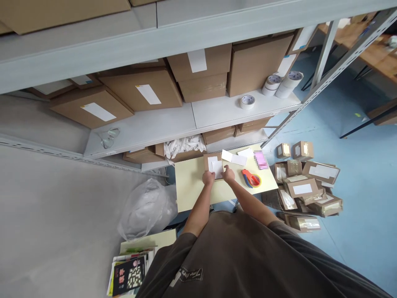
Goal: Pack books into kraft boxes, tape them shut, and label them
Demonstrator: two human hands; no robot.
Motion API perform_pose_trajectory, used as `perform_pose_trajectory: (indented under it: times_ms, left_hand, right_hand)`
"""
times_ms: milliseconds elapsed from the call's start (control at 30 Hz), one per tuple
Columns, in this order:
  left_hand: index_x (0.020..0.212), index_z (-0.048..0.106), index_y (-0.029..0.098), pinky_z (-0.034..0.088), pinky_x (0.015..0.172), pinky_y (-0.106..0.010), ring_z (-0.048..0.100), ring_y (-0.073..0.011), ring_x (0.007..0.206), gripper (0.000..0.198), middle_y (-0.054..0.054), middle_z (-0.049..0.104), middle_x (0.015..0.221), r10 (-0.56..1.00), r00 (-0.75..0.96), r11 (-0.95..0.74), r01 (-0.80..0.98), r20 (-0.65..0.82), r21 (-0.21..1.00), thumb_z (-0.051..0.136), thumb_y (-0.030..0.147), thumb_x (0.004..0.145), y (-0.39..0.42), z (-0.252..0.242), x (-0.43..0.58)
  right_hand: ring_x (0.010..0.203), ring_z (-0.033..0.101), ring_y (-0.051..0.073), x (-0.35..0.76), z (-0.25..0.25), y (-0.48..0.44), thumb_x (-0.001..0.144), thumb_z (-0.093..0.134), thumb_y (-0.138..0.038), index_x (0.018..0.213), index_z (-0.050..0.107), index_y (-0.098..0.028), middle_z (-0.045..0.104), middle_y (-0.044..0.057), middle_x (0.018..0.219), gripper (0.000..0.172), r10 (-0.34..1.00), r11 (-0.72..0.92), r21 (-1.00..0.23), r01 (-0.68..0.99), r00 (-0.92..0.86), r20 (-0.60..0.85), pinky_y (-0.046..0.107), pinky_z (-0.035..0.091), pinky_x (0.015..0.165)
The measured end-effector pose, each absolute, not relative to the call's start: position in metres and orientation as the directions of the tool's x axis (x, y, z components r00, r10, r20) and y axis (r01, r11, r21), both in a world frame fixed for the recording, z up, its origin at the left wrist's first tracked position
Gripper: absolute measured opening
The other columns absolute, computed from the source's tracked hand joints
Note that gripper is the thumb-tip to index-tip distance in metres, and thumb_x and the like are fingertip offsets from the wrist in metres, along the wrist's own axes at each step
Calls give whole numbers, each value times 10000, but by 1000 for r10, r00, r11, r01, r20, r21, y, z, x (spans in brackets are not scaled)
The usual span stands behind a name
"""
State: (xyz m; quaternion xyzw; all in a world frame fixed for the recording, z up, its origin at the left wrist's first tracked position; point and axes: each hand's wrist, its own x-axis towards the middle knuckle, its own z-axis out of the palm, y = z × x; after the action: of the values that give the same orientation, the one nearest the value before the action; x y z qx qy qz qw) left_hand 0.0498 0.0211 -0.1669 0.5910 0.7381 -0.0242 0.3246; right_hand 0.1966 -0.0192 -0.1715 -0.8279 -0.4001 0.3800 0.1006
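A small cardboard box (209,158) rests on the cream table (188,182) in front of me. White paper labels (217,167) lie on its top face. My left hand (209,178) grips the box's near left corner, its fingers curled and the thumb by the label. My right hand (228,174) holds the box's near right side, thumb and index finger at the edge; the other fingers are partly hidden. Right of the box are an orange and blue tape dispenser (250,178), folded white paper (235,158) and a pink item (261,160), partly pixelated.
A metal shelf (173,120) with cardboard boxes and tape rolls (247,102) stands beyond the table. Taped parcels (302,188) are piled on the floor at right. At left are a clear plastic bag (149,207) and a stack of magazines (128,275).
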Motion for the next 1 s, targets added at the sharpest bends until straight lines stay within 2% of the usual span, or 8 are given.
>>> perform_pose_trajectory:
  times_ms: [100, 200, 367, 467, 700, 800, 900, 1000]
  left_hand:
    - [1088, 833, 198, 548, 916, -378, 735, -334, 1135, 375, -180, 803, 1152, 870, -74, 239, 928, -487, 286, 696, 521, 955, 23, -163, 46]
    - [1283, 767, 241, 493, 1114, -416, 620, -318, 1345, 350, -157, 737, 1359, 928, 115, 30, 926, -355, 377, 628, 399, 1004, 27, -163, 47]
    - [1635, 514, 269, 182, 1361, -545, 130, -347, 1689, 651, -62, 380, 1765, 867, 362, -151, 846, -343, 512, 577, 360, 994, 39, -176, 55]
    - [1687, 435, 266, 70, 1379, -555, 25, -345, 1703, 734, -39, 284, 1806, 855, 364, -114, 828, -370, 549, 578, 441, 989, 41, -188, 54]
    - [1671, 467, 268, 62, 1374, -563, 32, -349, 1702, 720, -56, 266, 1809, 854, 367, -79, 793, -369, 605, 589, 511, 1004, 42, -201, 49]
    - [1627, 532, 275, 83, 1379, -527, 59, -334, 1702, 678, -49, 310, 1794, 860, 377, -63, 747, -345, 661, 610, 540, 1008, 52, -202, 29]
    - [1568, 595, 267, 204, 1364, -446, 202, -278, 1685, 585, -53, 411, 1749, 883, 329, 48, 647, -336, 761, 522, 550, 1062, 66, -200, -15]
    - [1568, 583, 219, 331, 1305, -364, 389, -252, 1615, 617, -97, 485, 1701, 920, 97, 269, 546, -379, 793, 403, 585, 1105, 66, -199, -65]
  right_hand:
    - [1147, 704, 311, 201, -165, -16, 1018, 655, -379, 1507, 502, -186, 745, 185, 1225, 548, 758, -593, -378, 711, 334, -561, 374, 516, 924]
    - [1348, 587, 322, 207, -168, -14, 1032, 615, -355, 1624, 426, -225, 640, 201, 1467, 635, 849, -443, -394, 806, 236, -473, 408, 494, 1050]
    - [1611, 300, 405, 206, -194, -29, 1027, 600, -336, 1684, 417, -337, 336, 131, 1775, 682, 915, -292, -515, 806, 80, -394, 547, 422, 1167]
    - [1643, 249, 416, 204, -209, -54, 1040, 582, -374, 1684, 423, -371, 307, 101, 1795, 664, 920, -300, -552, 778, 81, -385, 584, 400, 1188]
    - [1576, 427, 346, 202, -221, -100, 995, 634, -369, 1663, 476, -295, 429, 120, 1735, 691, 944, -300, -663, 686, 112, -310, 507, 405, 1248]
    - [1525, 512, 315, 198, -225, -104, 1004, 596, -412, 1660, 468, -233, 544, 140, 1649, 692, 938, -342, -743, 575, 256, -234, 492, 425, 1250]
    - [1438, 611, 327, 186, -225, -96, 1020, 552, -502, 1629, 497, -199, 595, 172, 1594, 683, 851, -484, -761, 432, 434, -295, 483, 496, 1184]
    - [1317, 703, 301, 164, -222, -77, 1032, 506, -549, 1555, 579, -191, 677, 179, 1493, 638, 808, -535, -778, 329, 469, -357, 420, 569, 1076]
